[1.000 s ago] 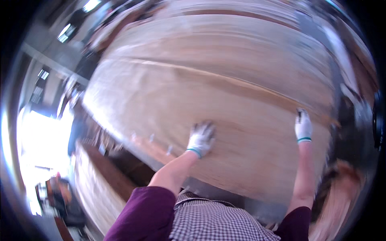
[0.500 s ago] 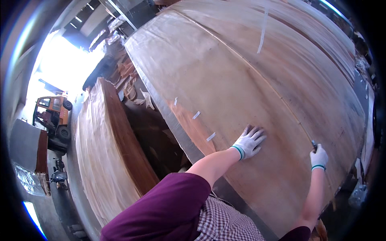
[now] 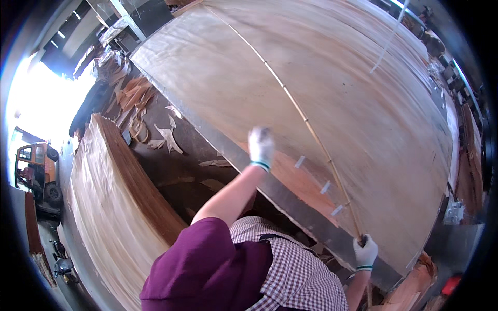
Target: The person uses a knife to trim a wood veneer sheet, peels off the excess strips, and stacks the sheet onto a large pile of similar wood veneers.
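Observation:
A large thin wood veneer sheet (image 3: 311, 93) covers the grey-edged table in front of me. Across it lies a long, jointed bamboo pole (image 3: 303, 116), running from the far side toward my body. My right hand (image 3: 365, 251), in a white glove with a green cuff, is wrapped round the pole near the table's front edge. My left hand (image 3: 261, 145), gloved alike, is over the sheet's left edge; motion smears its fingers. Short white tape strips (image 3: 325, 187) mark a redder veneer patch (image 3: 290, 173) between my hands.
A tall veneer stack (image 3: 119, 192) stands to the left, with a dark gap between it and the table. Torn veneer scraps (image 3: 168, 139) lie on the floor beyond. An orange forklift (image 3: 37, 171) is at far left, and a reddish veneer bundle (image 3: 415, 282) at lower right.
My right hand has come nearer my body along with the pole's near end. My left hand has left its flat, spread place on the sheet and moved left. The view has shifted too.

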A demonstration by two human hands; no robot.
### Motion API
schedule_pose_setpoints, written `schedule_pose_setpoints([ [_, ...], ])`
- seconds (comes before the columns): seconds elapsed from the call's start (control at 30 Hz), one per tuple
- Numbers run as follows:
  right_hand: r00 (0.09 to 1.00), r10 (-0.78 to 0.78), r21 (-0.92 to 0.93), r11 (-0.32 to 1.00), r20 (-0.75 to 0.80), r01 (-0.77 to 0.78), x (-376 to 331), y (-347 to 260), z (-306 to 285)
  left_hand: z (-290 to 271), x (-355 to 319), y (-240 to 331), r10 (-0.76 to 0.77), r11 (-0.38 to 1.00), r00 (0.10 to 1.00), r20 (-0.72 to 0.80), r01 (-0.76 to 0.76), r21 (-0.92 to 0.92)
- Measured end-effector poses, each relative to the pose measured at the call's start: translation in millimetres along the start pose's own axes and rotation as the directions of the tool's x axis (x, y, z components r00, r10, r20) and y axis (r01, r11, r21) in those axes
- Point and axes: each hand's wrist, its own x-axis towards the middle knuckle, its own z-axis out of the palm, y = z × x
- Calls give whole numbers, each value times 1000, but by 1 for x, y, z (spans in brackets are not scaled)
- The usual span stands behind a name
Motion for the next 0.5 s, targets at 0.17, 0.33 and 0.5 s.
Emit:
schedule_pose_setpoints([
  [0.17, 997, 25, 13, 1000, 69, -26, -57, -70, 52, -134, 144, -78, -490, 865, 752, -441, 355, -356],
  [0.33, 1000, -16, 55, 998, 27, 15, -76, -112, 53, -147, 189, -74, -881, 311, 473, 28, 621, -719],
  [0.5, 999, -17, 95, 995, -27, 20, -86, -138, 43, -148, 208, -100, -812, 461, 571, 123, 755, -466],
])
